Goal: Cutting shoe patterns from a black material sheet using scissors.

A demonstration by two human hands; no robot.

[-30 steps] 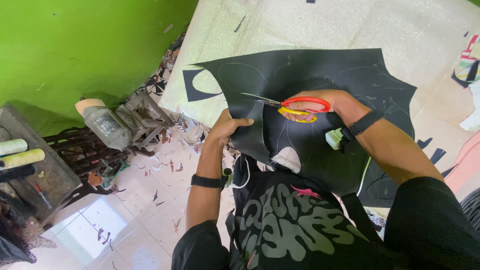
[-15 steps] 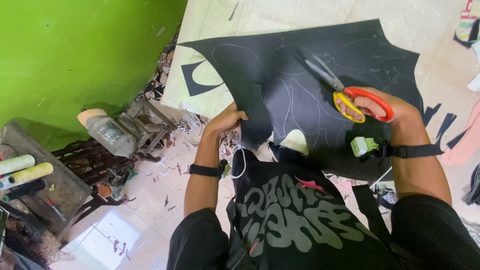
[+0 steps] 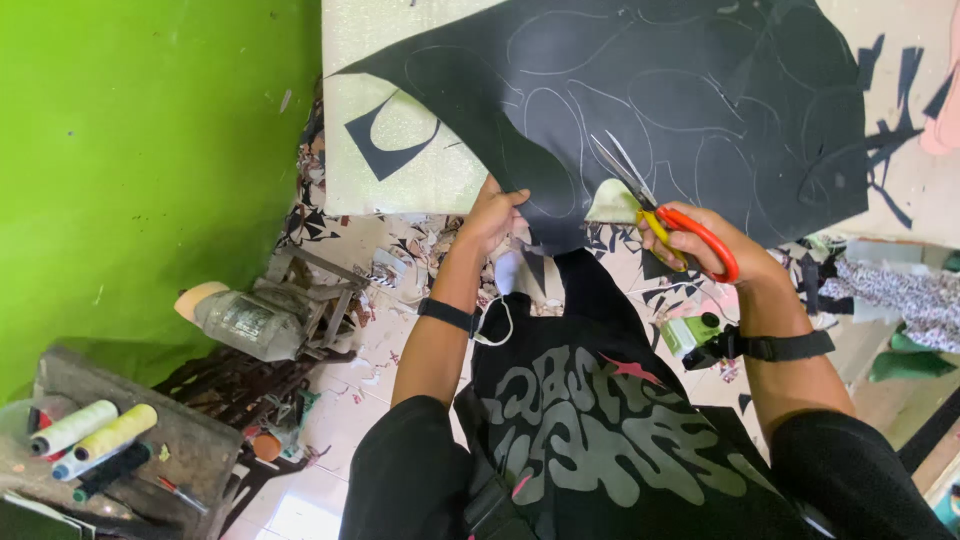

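Observation:
A large black sheet (image 3: 640, 110) marked with pale curved outlines lies on a pale worktable (image 3: 400, 170). My left hand (image 3: 492, 212) pinches the sheet's near edge. My right hand (image 3: 705, 245) grips scissors (image 3: 655, 205) with red and yellow handles. Their blades are parted and point up into the sheet beside a cut notch. A wrist strap with a small green device (image 3: 700, 335) sits on my right forearm. A dark band (image 3: 448, 315) circles my left wrist.
A green wall (image 3: 140, 150) rises at the left. Below it stand a sewing machine (image 3: 260, 315) on a dark frame and a wooden box with thread spools (image 3: 95, 430). Black offcuts (image 3: 890, 140) litter the table and tiled floor. Patterned fabric (image 3: 900, 295) lies at the right.
The view has shifted so the sheet sits higher. My right hand brought the scissors down and left to the sheet's near edge, blades now entering the material. My left hand keeps its hold.

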